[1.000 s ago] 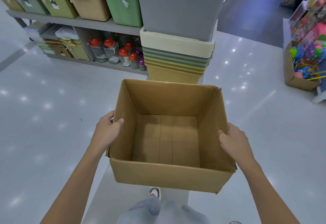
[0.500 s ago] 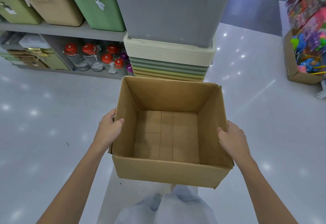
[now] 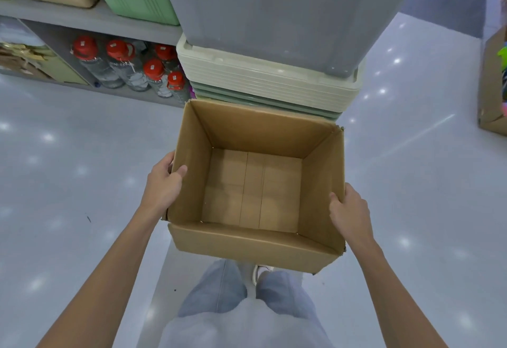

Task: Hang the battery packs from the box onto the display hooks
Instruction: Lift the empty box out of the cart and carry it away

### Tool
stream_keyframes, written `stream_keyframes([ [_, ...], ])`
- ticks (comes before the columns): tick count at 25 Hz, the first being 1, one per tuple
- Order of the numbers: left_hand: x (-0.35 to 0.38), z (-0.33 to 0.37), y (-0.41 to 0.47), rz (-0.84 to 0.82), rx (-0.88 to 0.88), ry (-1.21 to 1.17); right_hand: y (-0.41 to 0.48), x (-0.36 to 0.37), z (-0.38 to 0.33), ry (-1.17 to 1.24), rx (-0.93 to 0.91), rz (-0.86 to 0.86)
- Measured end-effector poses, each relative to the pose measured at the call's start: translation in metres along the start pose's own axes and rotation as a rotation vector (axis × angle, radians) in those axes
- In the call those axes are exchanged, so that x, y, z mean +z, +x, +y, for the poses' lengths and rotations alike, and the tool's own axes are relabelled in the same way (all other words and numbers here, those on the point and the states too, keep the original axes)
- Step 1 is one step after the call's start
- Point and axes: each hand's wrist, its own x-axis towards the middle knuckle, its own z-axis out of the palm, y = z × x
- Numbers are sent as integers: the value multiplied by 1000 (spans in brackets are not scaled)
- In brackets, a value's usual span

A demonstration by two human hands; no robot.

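Note:
An open brown cardboard box (image 3: pixel 248 246) is held in front of me above the floor. Its inside shows only bare cardboard; no battery packs are visible in it. My left hand (image 3: pixel 163 185) grips the box's left wall, thumb hooked over the rim. My right hand (image 3: pixel 349 212) grips the right wall the same way, thumb inside. No display hooks are in view.
A stack of plastic bins with a large grey one (image 3: pixel 274 18) on top stands right behind the box. Left, a shelf (image 3: pixel 90 19) carries green and beige bins, with red-lidded jars (image 3: pixel 120 65) below. A cardboard box of toys (image 3: pixel 491 95) sits at the right edge.
I have carried the box closer to the stacked bins, which now fill more of the view. Both hands keep the same grip on the box walls.

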Motion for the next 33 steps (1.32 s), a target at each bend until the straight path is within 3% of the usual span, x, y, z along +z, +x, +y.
stream_keyframes([
  [7, 46, -49, 119, 34, -56, -23, 97, 91, 14, 8, 94, -41],
  [16, 146, -159, 270, 12, -1, 47, 229, 226, 89, 31, 114, 15],
  [28, 278, -309, 422, -16, 54, 132, 393, 376, 192, 38, 82, 40],
  [33, 308, -340, 460, 4, 109, 104, 436, 406, 211, 46, 73, 75],
])
